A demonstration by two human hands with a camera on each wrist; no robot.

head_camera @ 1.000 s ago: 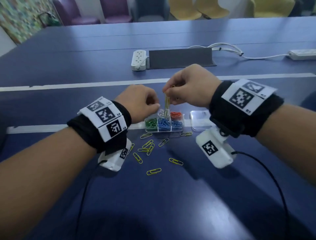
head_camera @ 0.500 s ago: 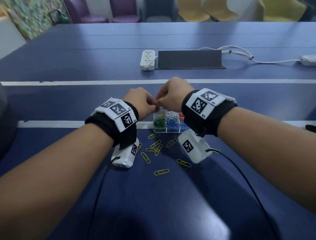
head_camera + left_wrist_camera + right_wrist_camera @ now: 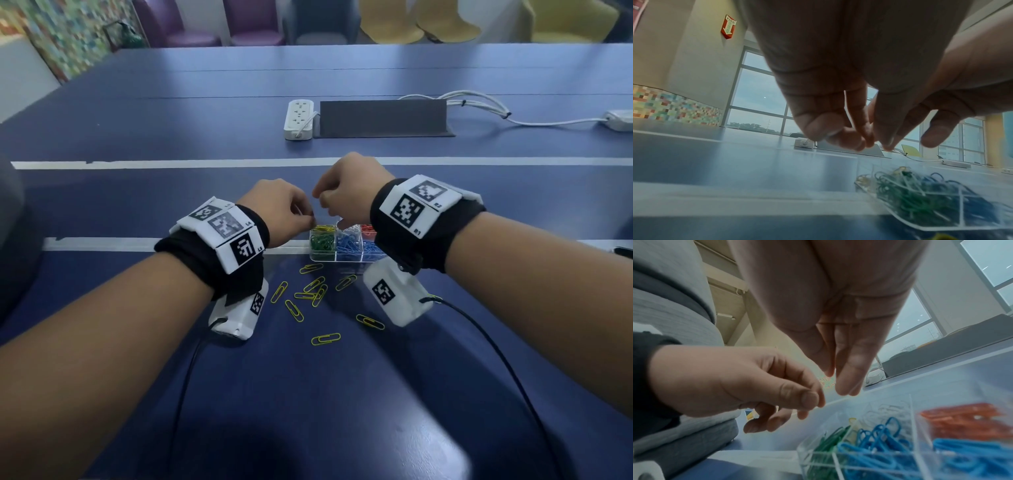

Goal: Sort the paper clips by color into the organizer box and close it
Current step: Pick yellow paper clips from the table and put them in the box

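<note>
Yellow wire paper clips [image 3: 308, 294] lie scattered on the dark blue table [image 3: 308, 411] nearest us, unsorted, just in front of the clear plastic organizer box [image 3: 342, 258] so that each takes only a short reach. The box sits open: green clips [image 3: 322, 241] and blue clips [image 3: 349, 244] fill its near compartments, with a few yellow, white and red ones behind.

Above its far left corner, where the yellow compartment lies, we hold both hands. Our left hand [image 3: 281, 214] has thumb and forefinger pressed together; whether a clip sits between them we cannot tell. Our right hand [image 3: 346, 188] points its straight fingers [image 3: 849, 369] down, holding nothing we can see.

Beyond them lie a white power strip [image 3: 298, 118] and a grey cable cover [image 3: 383, 118].
</note>
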